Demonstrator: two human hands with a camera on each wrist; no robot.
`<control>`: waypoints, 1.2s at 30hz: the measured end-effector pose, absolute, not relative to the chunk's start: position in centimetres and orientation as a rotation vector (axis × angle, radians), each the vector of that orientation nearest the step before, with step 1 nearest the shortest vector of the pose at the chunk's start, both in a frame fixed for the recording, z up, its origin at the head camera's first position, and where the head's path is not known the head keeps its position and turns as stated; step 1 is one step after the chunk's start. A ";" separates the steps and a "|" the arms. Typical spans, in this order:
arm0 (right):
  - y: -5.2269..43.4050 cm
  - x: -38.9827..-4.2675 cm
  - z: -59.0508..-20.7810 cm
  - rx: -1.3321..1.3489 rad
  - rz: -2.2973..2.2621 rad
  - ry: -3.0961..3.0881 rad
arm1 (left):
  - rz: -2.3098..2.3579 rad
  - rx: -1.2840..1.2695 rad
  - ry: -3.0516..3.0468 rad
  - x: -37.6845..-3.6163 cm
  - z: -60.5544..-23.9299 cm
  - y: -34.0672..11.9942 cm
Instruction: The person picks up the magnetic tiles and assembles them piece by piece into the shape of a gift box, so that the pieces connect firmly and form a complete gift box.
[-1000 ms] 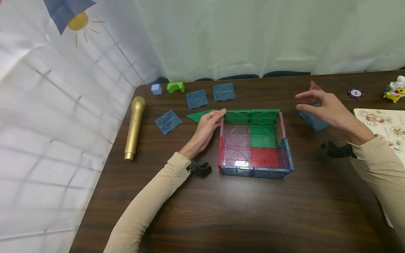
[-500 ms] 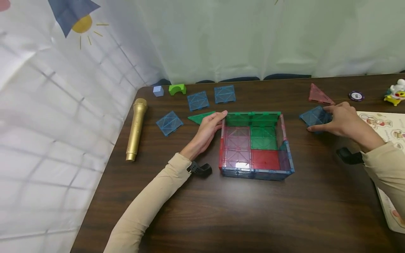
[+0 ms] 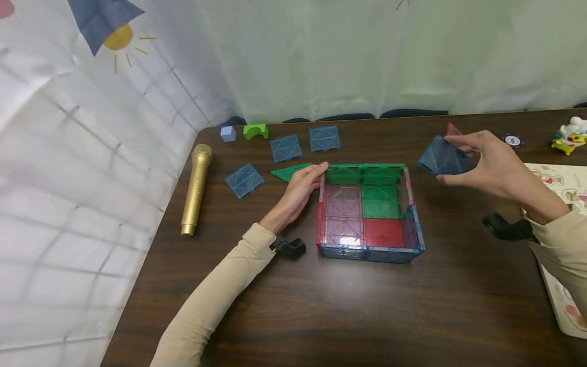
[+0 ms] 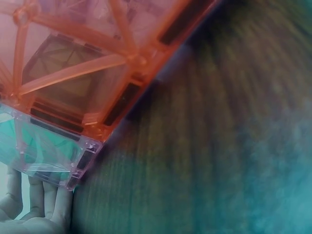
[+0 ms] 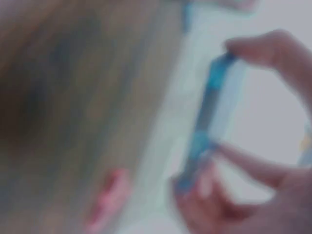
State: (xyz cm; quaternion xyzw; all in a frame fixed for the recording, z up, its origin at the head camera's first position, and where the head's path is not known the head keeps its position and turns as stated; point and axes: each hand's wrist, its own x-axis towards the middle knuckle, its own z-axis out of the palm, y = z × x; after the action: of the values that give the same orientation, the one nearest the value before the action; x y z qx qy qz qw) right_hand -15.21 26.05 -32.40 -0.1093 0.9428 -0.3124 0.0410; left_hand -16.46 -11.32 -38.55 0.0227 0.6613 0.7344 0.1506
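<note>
An open-topped box of see-through magnetic tiles (image 3: pixel 384 232), with green, red, pink and blue panels, sits on the dark wooden table. My left hand (image 3: pixel 300 187) rests against its far left corner, its fingers fairly straight. In the left wrist view, those fingers (image 4: pixel 36 197) touch a wall of the box. Right of the box, my right hand (image 3: pixel 500 163) pinches a blue square magnetic tile (image 3: pixel 444 157) by its edges, lifted and tilted above the table. The right wrist view is blurred, but shows the blue tile (image 5: pixel 202 126) held edge-on between thumb and fingers.
A green triangular tile (image 3: pixel 289 172) lies by the left hand; several blue tiles (image 3: pixel 244 180) lie further left. A gold microphone (image 3: pixel 196 191) is at the left. A pink triangle (image 3: pixel 453 129), poker chip (image 3: pixel 512 140), toy figure (image 3: pixel 570 136) and picture board (image 3: pixel 561 176) are at the right.
My right hand has come down to the blue tile beside the pink triangle, gripped it and raised it off the table, tilting it. My left hand has stayed at the box corner.
</note>
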 end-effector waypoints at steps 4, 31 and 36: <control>23.1 -14.8 -30.4 -0.626 -1.100 2.861 | 2.093 0.066 1.901 -16.5 -38.6 -11.4; 18.2 -14.6 -31.5 -1.033 -0.882 2.734 | 2.131 0.077 1.837 -16.7 -38.6 -11.7; 18.5 -14.5 -31.4 -0.991 -0.910 2.720 | 2.157 0.045 1.829 -16.7 -38.4 -11.7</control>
State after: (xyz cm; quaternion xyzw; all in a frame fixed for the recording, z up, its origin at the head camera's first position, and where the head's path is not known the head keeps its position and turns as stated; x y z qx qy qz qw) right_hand -14.48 18.48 -31.42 -0.3261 0.8951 -0.2994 0.0537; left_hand -16.65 -11.75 -38.44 0.0157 0.6386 0.7533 0.1561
